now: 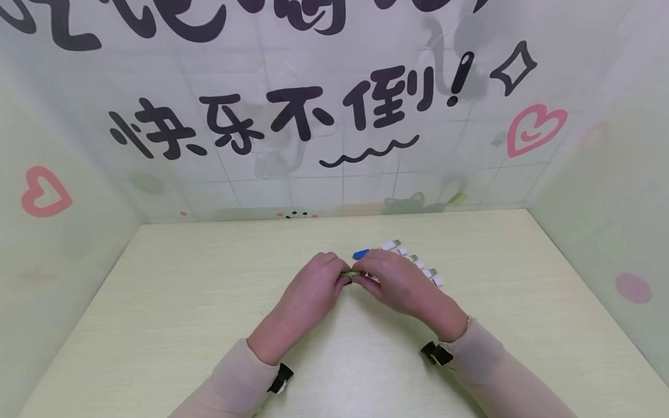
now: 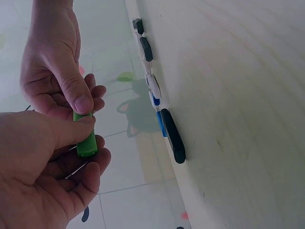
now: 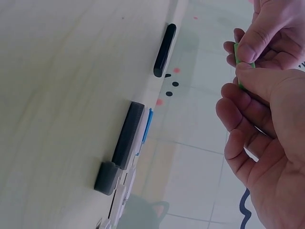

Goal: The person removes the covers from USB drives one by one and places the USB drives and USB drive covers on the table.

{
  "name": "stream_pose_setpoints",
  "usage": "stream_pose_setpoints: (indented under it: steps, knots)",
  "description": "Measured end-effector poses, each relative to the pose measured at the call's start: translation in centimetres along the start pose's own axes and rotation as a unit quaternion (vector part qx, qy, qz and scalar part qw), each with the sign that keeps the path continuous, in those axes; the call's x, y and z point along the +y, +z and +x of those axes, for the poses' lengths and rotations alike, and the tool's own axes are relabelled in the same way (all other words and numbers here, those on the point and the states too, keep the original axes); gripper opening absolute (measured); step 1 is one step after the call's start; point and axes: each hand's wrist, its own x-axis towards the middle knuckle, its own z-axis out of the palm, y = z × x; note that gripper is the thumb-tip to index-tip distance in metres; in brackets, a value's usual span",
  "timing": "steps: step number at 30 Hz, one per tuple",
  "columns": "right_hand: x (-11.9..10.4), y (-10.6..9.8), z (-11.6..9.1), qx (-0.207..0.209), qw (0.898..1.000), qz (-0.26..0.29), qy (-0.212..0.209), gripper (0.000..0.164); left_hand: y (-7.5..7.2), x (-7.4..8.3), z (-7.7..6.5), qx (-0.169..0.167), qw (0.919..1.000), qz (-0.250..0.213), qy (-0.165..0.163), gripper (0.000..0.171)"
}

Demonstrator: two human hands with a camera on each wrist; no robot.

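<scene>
Between both hands is a small green USB flash drive (image 2: 87,145), held above the table. My left hand (image 1: 316,287) pinches one end of it between thumb and fingers. The right hand (image 1: 399,281) pinches the other end, its thumb nearly meeting the left thumb. Fingers cover much of the drive, and no metal plug shows on it. Below the hands a black stick (image 2: 173,136) lies on the table. A blue flash drive (image 1: 360,254) lies just behind the right hand.
White flash drives (image 1: 389,245) with bare metal plugs and small white caps (image 1: 438,281) lie in a slanting row beyond the right hand. A dark stick (image 3: 128,136) and a dark cap (image 3: 107,179) lie beside them. A printed back wall (image 1: 313,191) borders the pale table (image 1: 183,302).
</scene>
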Motion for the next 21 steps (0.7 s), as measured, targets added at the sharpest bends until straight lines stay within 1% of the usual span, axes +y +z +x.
stream_pose_setpoints:
  steps: [8, 15, 21]
  knots:
    - [0.16, 0.07, -0.08, 0.012, 1.000, 0.004, -0.023, 0.007, -0.04, -0.14, -0.07, 0.007, 0.9999, -0.004, 0.012, 0.008]
    - [0.21, -0.03, -0.06, 0.007, 0.999, 0.004, -0.031, 0.007, -0.08, -0.27, -0.13, 0.011, 0.9997, -0.001, 0.023, 0.009]
    - [0.25, -0.05, -0.05, 0.015, 0.999, 0.010, -0.038, 0.008, -0.21, -0.25, -0.09, 0.009, 0.9996, -0.002, 0.028, 0.009]
